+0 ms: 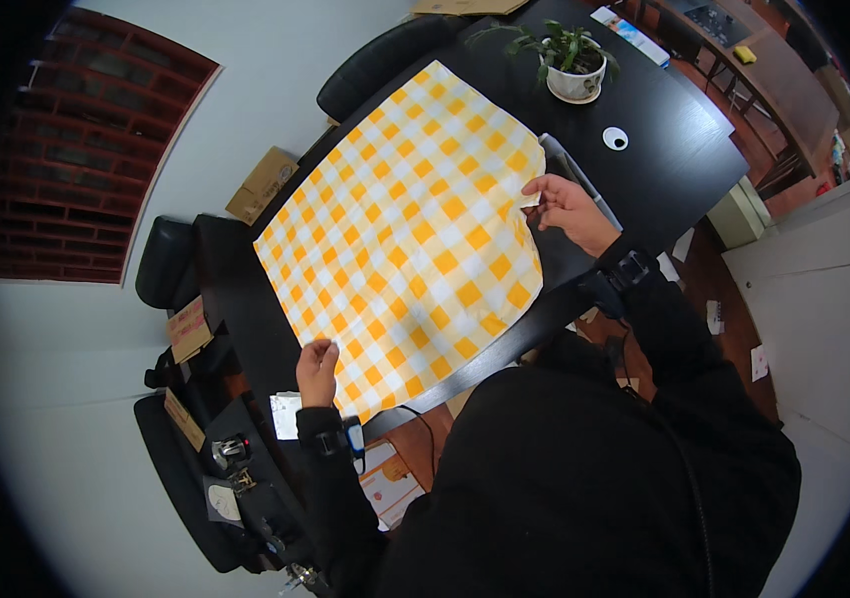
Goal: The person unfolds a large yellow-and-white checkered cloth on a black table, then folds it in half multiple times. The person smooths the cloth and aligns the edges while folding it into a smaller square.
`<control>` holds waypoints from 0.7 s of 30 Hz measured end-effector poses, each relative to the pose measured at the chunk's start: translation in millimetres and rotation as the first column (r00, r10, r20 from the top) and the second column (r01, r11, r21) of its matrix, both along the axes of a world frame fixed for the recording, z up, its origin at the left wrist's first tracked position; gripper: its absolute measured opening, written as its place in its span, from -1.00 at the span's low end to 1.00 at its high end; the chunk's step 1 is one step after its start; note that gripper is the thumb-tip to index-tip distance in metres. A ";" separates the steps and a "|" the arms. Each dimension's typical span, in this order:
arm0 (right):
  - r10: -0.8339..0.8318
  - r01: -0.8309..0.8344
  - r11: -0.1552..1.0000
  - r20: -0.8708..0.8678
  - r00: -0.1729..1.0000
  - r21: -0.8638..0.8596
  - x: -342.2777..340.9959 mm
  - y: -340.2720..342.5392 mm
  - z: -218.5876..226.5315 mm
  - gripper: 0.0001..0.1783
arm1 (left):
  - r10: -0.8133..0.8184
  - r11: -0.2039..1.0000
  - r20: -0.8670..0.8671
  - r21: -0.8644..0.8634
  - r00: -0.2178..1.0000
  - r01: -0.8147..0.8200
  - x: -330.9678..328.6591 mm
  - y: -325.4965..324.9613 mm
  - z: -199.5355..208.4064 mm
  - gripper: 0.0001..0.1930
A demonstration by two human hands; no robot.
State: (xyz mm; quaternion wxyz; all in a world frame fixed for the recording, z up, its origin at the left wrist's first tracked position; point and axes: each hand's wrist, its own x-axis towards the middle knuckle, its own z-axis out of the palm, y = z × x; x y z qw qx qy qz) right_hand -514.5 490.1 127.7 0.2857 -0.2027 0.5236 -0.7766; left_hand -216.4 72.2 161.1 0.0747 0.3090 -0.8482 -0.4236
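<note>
A yellow-and-white checked tablecloth [395,229] lies spread over the dark table, with soft creases and a wavy right edge. My right hand [569,211] pinches that edge between thumb and fingers, drawing a small piece of the cloth up. At the cloth's lower left edge my left hand [317,371] is closed, its fingertips pressed together on the border of the cloth. Both wrists carry dark bands with small devices. Just below my left hand is a white sheet or packet [285,414], partly hidden by my wrist.
On the dark table [664,179] stand a potted plant [574,70] and a small white disc with a black spot [615,139]. A grey folded item [579,174] lies beside my right hand. Black chairs [168,261] and cardboard boxes [263,186] line the far left side.
</note>
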 end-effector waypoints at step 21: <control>0.055 0.062 0.956 -0.382 0.922 0.287 -31.9 -67.8 18.4 -0.78 | -0.479 0.871 0.002 0.123 0.878 0.475 -246.0 183.3 19.2 -0.63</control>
